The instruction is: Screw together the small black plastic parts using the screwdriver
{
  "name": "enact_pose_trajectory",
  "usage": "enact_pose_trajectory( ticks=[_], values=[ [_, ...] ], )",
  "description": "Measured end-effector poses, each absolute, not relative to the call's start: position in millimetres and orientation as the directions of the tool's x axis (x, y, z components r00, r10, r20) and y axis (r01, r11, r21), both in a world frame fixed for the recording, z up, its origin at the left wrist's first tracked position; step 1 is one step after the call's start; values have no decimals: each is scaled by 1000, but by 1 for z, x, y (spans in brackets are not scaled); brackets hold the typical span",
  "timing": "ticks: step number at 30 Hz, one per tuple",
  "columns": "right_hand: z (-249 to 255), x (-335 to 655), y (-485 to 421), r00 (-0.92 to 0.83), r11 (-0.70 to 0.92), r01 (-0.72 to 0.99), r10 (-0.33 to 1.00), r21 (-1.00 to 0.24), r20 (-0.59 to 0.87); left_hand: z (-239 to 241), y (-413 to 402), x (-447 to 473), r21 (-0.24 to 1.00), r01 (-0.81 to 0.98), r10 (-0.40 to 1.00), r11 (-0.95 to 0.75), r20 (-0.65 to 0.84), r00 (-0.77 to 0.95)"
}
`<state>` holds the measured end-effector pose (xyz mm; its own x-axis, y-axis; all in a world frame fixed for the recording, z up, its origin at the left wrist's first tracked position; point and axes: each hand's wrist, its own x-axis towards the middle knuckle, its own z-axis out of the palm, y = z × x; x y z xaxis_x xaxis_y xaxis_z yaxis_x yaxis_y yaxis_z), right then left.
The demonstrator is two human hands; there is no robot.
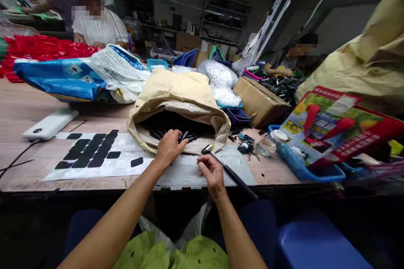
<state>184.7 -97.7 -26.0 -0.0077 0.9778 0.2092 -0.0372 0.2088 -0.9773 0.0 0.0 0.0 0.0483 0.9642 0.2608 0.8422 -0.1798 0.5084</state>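
Note:
A beige woven sack (176, 86) lies on the table with its mouth toward me, and dark slender pieces (191, 136) fill its opening. My left hand (170, 146) is at the sack's lower lip, its fingers curled around a small black stick-like piece (183, 135) among the others. Just right of it, my right hand (213, 173) is held in a pinch above the table edge; what its fingertips hold, if anything, is too small to make out. Beside that hand lies a hammer (232, 172), its metal head toward the sack and its black handle pointing at me.
Rows of black rounded pads (91, 150) lie on a white sheet (123, 145) at left, near a white power bank (50, 123). Keys (252, 147), a blue basket (303, 168) and a printed bag (331, 130) stand right. A cardboard box (260, 100) is behind; other people sit farther back.

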Motion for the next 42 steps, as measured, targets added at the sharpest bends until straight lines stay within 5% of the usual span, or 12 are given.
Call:
enact_pose_trajectory(
  ticks=[4, 8, 12, 14, 16, 18, 22, 31, 42],
  values=[
    [-26, 185, -98, 7, 216, -21, 976, -976, 216, 1, 8, 4, 443, 876, 956, -189, 287, 61],
    [-25, 182, -97, 14, 218, 8, 976, -976, 218, -1, -20, -4, 526, 767, 898, -368, 416, 145],
    [-16, 189, -101, 105, 309, 255, 933, -916, 344, -12, -59, -21, 613, 629, 877, -478, 376, 299],
    [-11, 201, -104, 164, 324, 565, 857, -759, 488, -18, -70, -27, 631, 624, 887, -461, 326, 326],
    [-8, 217, -106, 220, 168, 809, 802, -563, 555, -21, -73, -29, 640, 633, 899, -436, 286, 331],
    [-9, 233, -106, 245, -5, 900, 833, -436, 496, -21, -72, -29, 645, 639, 907, -418, 258, 333],
    [-13, 248, -106, 140, -30, 954, 923, -297, 358, -18, -68, -28, 659, 636, 914, -402, 247, 323],
    [9, 204, -134, -2, 285, 701, 917, -653, 399, -22, -66, -29, 675, 629, 920, -387, 231, 318],
    [7, 179, -158, -134, 326, 749, 927, -576, 350, -21, -66, -28, 696, 624, 932, -356, 217, 290]
  ],
)
